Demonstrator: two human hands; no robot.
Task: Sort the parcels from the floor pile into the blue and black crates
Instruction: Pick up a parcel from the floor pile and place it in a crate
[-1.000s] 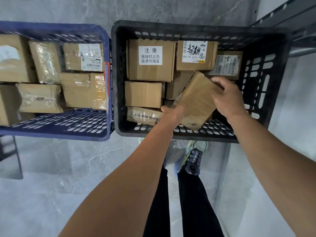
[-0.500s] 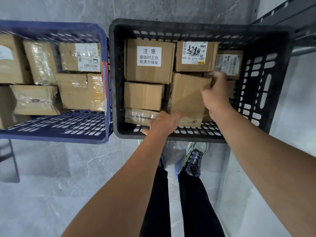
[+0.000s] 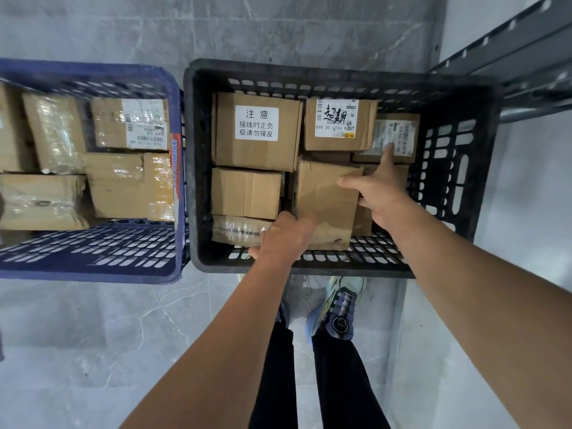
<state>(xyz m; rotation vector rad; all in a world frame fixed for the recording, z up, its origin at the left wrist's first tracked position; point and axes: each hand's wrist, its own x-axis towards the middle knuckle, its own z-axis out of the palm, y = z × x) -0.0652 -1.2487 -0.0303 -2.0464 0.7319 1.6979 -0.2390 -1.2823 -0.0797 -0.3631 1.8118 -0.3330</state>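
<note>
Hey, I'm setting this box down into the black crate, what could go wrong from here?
1. The plain box seems to rest on lower parcels, not on the floor of the black crate, so it may tip or slide once let go.
2. Your right hand has fingers down the box's right side. They could get pinched if your left hand, holding the near corner, pushes the box in.

Soft, even light leaves shallow shadow in the black crate (image 3: 192,168) around the grip, where the cardboard box (image 3: 325,193) is sharp, while taped parcels (image 3: 55,131) far left of it glare and smear, and wide-angle distortion bows the edges.
</note>
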